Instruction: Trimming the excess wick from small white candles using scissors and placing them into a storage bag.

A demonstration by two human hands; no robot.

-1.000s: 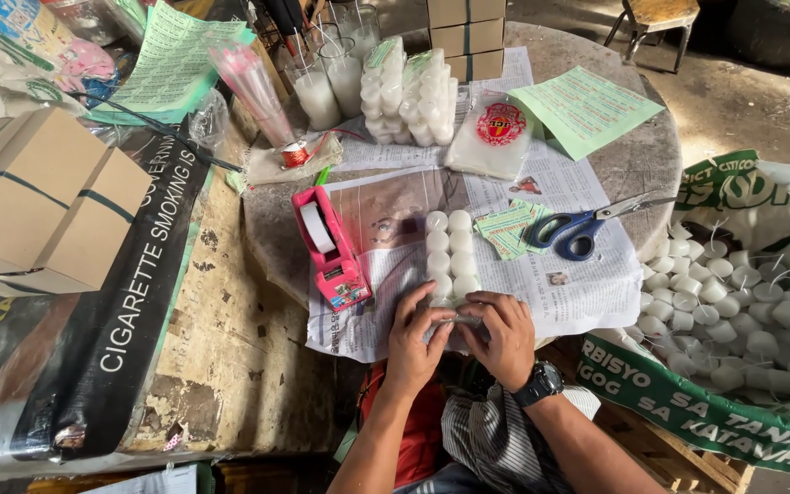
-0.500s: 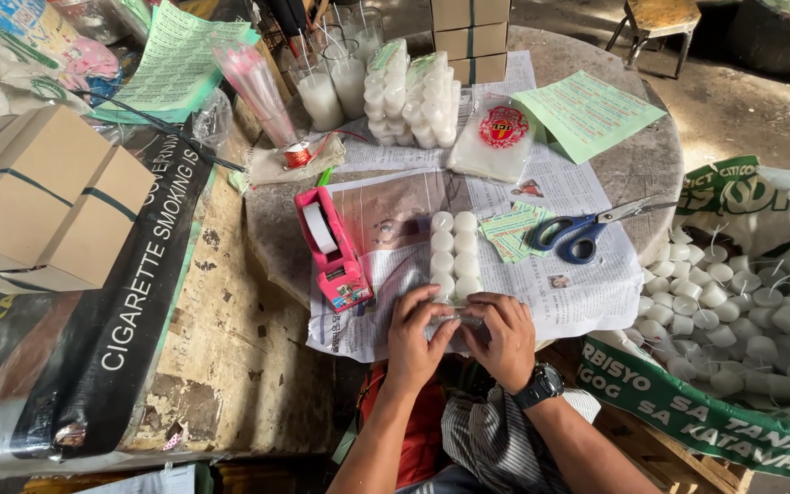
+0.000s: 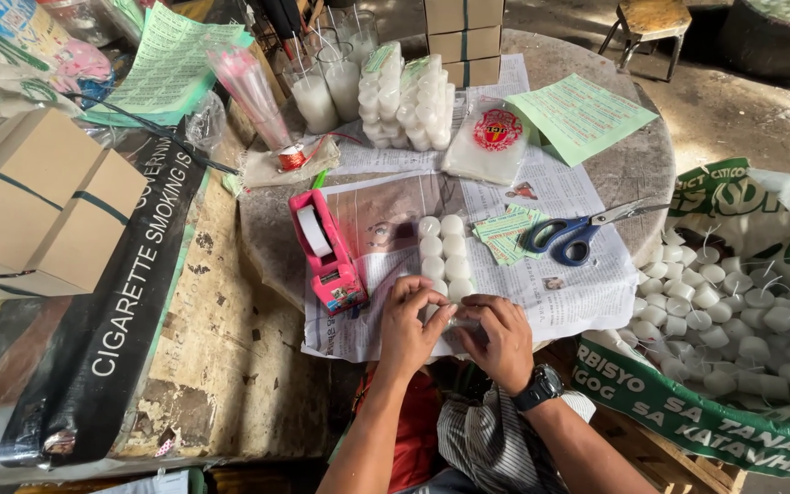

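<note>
The left hand (image 3: 411,322) and right hand (image 3: 501,337) pinch together on the near end of a clear plastic sleeve of small white round candles (image 3: 443,257), packed in two neat rows and lying on the spread newspaper (image 3: 578,284) beside a pink tape dispenser (image 3: 326,253).

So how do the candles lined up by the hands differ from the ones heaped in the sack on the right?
The candles by the hands lie in two neat rows on newspaper; those in the sack are a loose, jumbled heap. The rows hold only a few, the sack holds many. Thin wicks show on the sack candles; on the rows I cannot make them out. Both are small, white and round.
</note>
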